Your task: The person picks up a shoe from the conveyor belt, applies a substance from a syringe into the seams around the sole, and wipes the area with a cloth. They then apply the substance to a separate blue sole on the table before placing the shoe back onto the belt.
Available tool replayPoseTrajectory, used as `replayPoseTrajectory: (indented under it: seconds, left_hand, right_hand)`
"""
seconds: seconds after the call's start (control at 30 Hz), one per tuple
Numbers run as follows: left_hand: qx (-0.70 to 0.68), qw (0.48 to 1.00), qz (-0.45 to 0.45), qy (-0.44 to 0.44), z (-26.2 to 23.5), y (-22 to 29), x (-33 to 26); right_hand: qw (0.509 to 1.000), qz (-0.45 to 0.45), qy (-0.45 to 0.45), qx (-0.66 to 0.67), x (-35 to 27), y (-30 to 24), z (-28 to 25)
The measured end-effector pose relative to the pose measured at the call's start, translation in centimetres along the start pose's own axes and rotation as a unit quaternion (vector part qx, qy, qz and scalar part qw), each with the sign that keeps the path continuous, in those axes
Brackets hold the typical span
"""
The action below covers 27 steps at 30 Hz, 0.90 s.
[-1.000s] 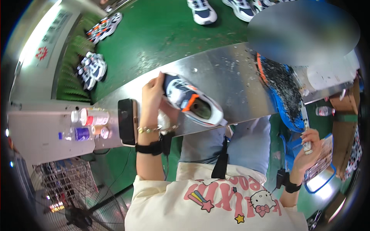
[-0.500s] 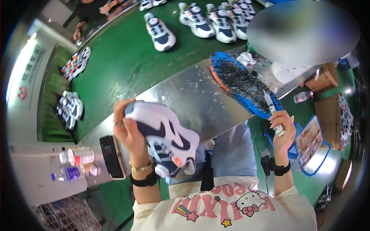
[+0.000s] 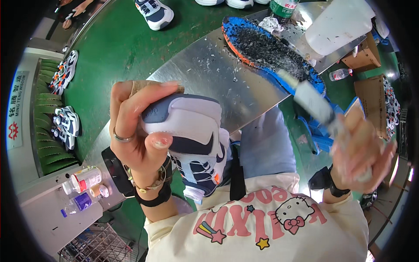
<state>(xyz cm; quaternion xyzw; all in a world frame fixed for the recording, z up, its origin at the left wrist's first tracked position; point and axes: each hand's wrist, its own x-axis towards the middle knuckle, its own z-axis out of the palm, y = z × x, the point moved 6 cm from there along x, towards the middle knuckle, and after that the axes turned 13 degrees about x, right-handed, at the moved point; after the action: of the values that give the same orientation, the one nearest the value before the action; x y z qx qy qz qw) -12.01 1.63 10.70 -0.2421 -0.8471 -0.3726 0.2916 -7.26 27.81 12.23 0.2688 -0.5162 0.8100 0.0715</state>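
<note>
My left hand (image 3: 136, 126) is wrapped around one end of a white, navy and pale-blue sneaker (image 3: 190, 118). I hold the shoe raised over the metal table's near edge, its laced side hanging toward my body. A slim tool (image 3: 313, 101) with a flat whitish head and a pale tip is in my right hand (image 3: 360, 155). Motion smears the tool and the fingers, so its exact kind is unclear. Beyond the tool lies a big blue and orange sole-shaped piece (image 3: 267, 75), thick with black crumbs.
Crumbs litter the metal table (image 3: 200, 65). At its far right stand a white container (image 3: 338, 26), crumpled tissue (image 3: 270, 24) and a green-labelled bottle (image 3: 283, 8). Bottles (image 3: 85, 179) stand at the left, near more sneakers (image 3: 66, 126). Cardboard boxes (image 3: 371, 100) are at the right.
The sneaker has come up closer to me and tilted, still in my left hand. My right hand has swung right and away from the sole-shaped piece with the tool. The whole view has shifted.
</note>
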Motion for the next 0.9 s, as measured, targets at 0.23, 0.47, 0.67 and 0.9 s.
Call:
replayPoseTrajectory:
  seconds: [0.23, 0.47, 0.67, 0.9]
  left_hand:
    - [0.107, 0.993, 0.022, -0.041, 0.2, 0.2, 0.1]
    - [0.094, 0.994, 0.028, -0.056, 0.7, -0.1, 0.5]
    - [0.081, 0.995, 0.034, -0.037, 0.8, -0.7, 0.5]
    - [0.068, 0.997, 0.025, -0.037, 1.4, -1.2, 0.6]
  right_hand:
    - [0.989, -0.014, -0.083, 0.122, 1.9, 3.1, 3.3]
    - [0.99, 0.018, -0.084, 0.107, 3.4, 5.7, 2.9]
    - [0.991, 0.037, -0.074, 0.101, 3.3, 6.8, 4.4]
    - [0.993, 0.056, -0.057, 0.086, 2.7, 6.6, 1.7]
